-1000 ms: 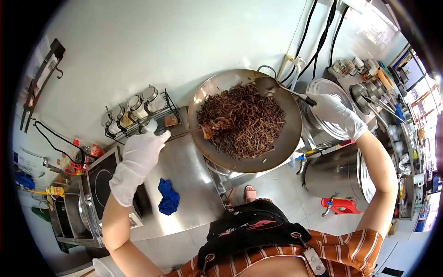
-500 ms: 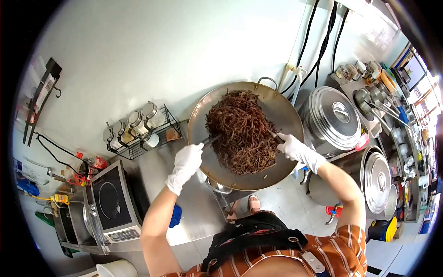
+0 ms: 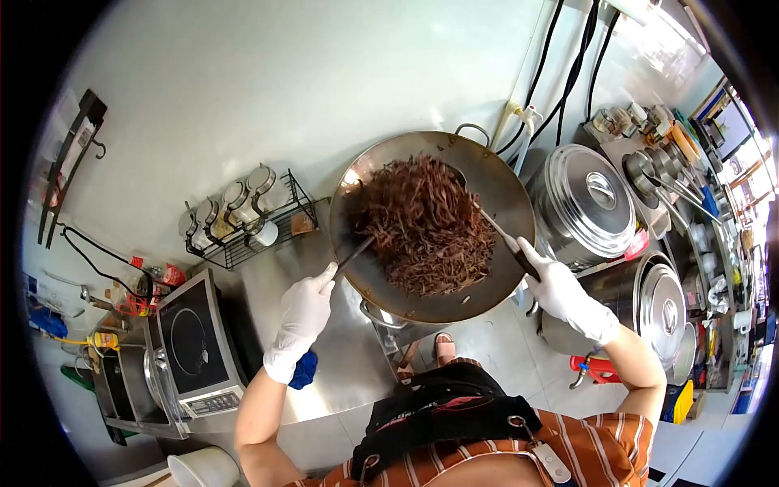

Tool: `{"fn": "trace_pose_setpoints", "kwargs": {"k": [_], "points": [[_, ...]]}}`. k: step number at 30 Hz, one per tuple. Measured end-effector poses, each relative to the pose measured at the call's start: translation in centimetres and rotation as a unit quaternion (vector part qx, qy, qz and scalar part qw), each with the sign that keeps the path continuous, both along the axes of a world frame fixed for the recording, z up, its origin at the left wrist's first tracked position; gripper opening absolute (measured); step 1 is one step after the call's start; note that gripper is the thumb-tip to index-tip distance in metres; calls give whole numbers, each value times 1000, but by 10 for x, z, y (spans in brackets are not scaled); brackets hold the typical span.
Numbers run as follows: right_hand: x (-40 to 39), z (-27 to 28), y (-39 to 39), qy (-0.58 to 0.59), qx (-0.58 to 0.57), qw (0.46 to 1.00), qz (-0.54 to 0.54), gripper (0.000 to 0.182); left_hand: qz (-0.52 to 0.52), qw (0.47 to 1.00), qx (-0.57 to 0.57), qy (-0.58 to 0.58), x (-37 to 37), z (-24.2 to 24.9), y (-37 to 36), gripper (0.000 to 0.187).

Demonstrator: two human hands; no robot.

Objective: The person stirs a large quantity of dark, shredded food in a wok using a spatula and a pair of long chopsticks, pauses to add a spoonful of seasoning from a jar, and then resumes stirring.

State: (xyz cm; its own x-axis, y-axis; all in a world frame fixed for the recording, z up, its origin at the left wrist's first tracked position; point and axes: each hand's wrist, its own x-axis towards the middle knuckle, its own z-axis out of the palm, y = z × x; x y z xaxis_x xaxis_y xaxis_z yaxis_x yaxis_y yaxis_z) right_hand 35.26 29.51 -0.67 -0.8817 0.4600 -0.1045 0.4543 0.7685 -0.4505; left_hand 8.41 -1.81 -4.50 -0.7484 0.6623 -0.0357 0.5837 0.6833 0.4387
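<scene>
Cooktop sits at far left on the steel counter, with a wire rack of jars behind it against the wall. Blue cloth lies on the counter, partly hidden by the left forearm.

Left arm reaches up and forward from the lower frame, elbow bent, forearm angled toward the wok. Left hand, in a white glove, has its fingers closed around the end of a dark utensil handle; the handle's far end runs under the noodles.

Wok sits centre frame, tilted slightly toward the person. Brown noodles are heaped in it, mostly toward the left and middle of the bowl.

Right arm comes in from the right, elbow out, wrist turned inward. Right hand, also gloved, is clamped on the dark grip of a ladle, whose shaft runs up-left into the noodle pile; its bowl is hidden.

Lidded steel pots stand right of the wok.
</scene>
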Motion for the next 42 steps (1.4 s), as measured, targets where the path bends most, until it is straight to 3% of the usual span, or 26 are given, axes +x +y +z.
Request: {"fn": "trace_pose_setpoints", "kwargs": {"k": [1,3,5,7,9,11,12,13,15,16,17,19,20,22,23,25,27,32,37,40,41,42], "points": [[6,3,4,0,1,1000,1,66,-18,1000,-13,22,1,0,-7,32],[18,18,9,-43,176,982,53,66,-40,998,-24,40,-4,2,-17,31],[15,39,14,-92,295,948,80,61,-80,984,-119,108,-10,9,-27,30],[8,42,31,-39,393,910,127,64,-82,979,-155,106,-18,14,-24,29],[-12,79,21,-112,303,942,92,50,-128,976,-145,102,-27,13,-23,31],[-27,80,35,-191,257,943,85,38,-142,975,-150,87,-32,17,-17,31],[-24,81,63,-143,243,926,251,21,-141,975,-154,74,-34,17,-16,31],[-31,70,91,-205,260,883,334,14,-139,976,-158,62,-35,18,-17,31],[-68,106,82,-472,108,860,162,16,-139,975,-160,63,-35,19,-19,27],[-88,122,60,-508,4,861,-1,15,-140,975,-162,66,-36,20,-19,24],[-91,118,60,-508,4,861,1,15,-139,975,-162,66,-36,21,-19,24],[-95,98,68,-488,-198,843,-109,18,-126,978,-158,42,-34,23,-19,24],[-95,58,81,-482,-279,825,-97,15,-119,981,-151,35,-33,23,-19,26],[-89,-5,57,-331,-434,825,-146,13,-93,986,-139,-10,-31,13,-16,28],[-91,-32,35,-277,-486,807,-188,28,-70,988,-128,-55,-30,4,-14,31],[-70,-82,18,-154,-517,825,-170,45,-43,992,-81,-88,-21,-19,-9,31],[-56,-109,12,-53,-546,821,-160,52,-40,995,45,-77,-17,-75,-11,31],[-40,-68,-1,-10,-503,847,-169,56,29,984,67,-163,14,-69,4,33],[-34,-17,-5,-17,-431,889,-156,58,22,979,146,-139,25,-68,-3,32],[-34,5,-11,-31,-211,974,-83,59,11,978,174,-113,23,-64,-16,31],[-32,6,-12,-33,-212,973,-83,59,8,977,188,-99,24,-59,-21,31],[-31,7,-13,-38,-126,990,-48,61,20,980,164,-111,23,-50,-25,31]]}}
